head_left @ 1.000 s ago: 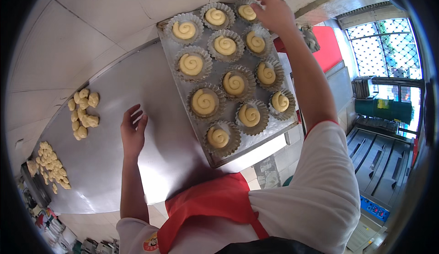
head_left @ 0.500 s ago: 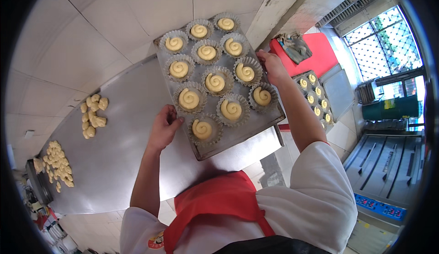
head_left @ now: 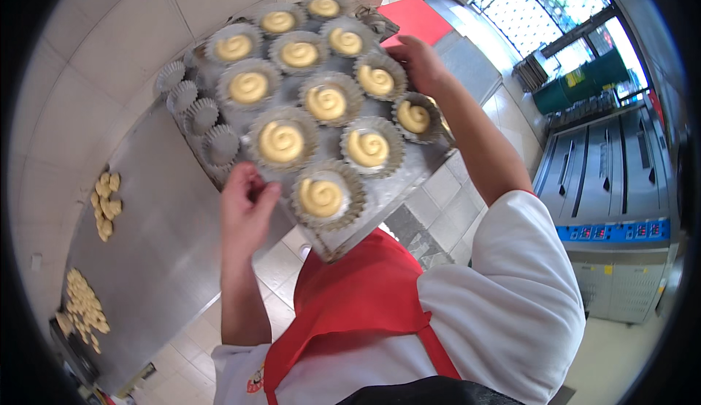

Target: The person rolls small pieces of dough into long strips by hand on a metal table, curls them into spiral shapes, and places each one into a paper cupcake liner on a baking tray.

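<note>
The left hand (head_left: 245, 211) grips the near left edge and the right hand (head_left: 420, 66) the far right edge of a metal tray (head_left: 418, 163) bearing 12 dough swirls (head_left: 321, 197).

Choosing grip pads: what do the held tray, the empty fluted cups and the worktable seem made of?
Tray: likely metal, dull grey, with worn, darkened edges.
Empty fluted cups: possibly thin metal, judging by greyish crimped walls; paper or foil not excluded.
Worktable: probably stainless steel, smooth satin grey with soft sheen.
</note>
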Motion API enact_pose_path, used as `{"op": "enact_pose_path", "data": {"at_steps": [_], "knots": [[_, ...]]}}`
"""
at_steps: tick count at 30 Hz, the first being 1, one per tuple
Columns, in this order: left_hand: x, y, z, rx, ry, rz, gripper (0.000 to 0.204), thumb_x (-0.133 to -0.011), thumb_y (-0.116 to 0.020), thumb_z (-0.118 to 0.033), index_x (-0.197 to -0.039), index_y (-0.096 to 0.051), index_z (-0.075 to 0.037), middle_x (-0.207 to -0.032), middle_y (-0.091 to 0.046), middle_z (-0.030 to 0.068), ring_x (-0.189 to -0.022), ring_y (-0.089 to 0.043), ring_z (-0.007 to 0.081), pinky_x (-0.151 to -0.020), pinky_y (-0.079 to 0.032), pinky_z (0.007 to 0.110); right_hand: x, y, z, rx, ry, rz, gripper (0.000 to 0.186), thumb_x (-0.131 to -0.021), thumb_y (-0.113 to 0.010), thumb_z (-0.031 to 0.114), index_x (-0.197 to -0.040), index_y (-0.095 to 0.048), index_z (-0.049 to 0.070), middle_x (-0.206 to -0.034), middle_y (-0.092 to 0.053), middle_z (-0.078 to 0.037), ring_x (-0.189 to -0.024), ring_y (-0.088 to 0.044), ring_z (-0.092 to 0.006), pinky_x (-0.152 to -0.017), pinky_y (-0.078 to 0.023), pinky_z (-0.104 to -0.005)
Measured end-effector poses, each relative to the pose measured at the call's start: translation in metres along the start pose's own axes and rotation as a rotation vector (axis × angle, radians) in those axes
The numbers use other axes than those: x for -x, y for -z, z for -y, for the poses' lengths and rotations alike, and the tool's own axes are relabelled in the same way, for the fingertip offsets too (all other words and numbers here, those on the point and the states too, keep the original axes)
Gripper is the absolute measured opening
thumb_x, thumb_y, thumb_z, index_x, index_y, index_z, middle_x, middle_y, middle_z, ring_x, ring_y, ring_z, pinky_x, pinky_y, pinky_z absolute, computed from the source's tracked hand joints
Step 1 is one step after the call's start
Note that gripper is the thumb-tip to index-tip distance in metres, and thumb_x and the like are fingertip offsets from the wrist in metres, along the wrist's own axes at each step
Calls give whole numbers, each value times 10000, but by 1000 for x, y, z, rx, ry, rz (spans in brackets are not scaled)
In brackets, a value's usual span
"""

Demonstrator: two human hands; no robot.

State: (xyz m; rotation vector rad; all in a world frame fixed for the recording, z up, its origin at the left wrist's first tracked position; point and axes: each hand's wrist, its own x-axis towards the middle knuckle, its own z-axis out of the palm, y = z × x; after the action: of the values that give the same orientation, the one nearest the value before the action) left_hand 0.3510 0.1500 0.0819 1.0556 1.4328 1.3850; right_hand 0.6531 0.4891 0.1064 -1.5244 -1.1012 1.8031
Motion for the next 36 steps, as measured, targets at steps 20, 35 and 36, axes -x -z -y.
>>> {"op": "enact_pose_path", "data": {"at_steps": [20, 35, 36], "knots": [[-86, -520, 226, -247, 272, -73, 344, -855, -753, -101, -1096, -527, -6, -1098, -607, 215, -1004, -661, 417, -827, -542, 503, -197, 450, -110, 201, 89, -102, 432, -1084, -503, 236, -1353, -667, -61, -1265, -733, -149, -1146, -702, -261, -1021, -543, -378], [-116, -536, 184, -31, 744, -127, 911, -931, -646, -295, -1666, -236, 56, -1536, -501, 380, -1451, -505, 463, -1174, -435, 452, -192, 466, -140, 438, -148, -70, 814, -1099, -445, 640, -1628, -435, 21, -1652, -487, -93, -1496, -452, -257, -1269, -267, -467], [-114, -533, 180, 24, 736, -114, 923, -936, -624, -316, -1676, -212, 50, -1543, -500, 380, -1447, -515, 460, -1179, -430, 441, -185, 471, -137, 466, -120, -97, 826, -1098, -438, 646, -1629, -428, 13, -1654, -485, -93, -1497, -450, -265, -1270, -264, -473]]}}
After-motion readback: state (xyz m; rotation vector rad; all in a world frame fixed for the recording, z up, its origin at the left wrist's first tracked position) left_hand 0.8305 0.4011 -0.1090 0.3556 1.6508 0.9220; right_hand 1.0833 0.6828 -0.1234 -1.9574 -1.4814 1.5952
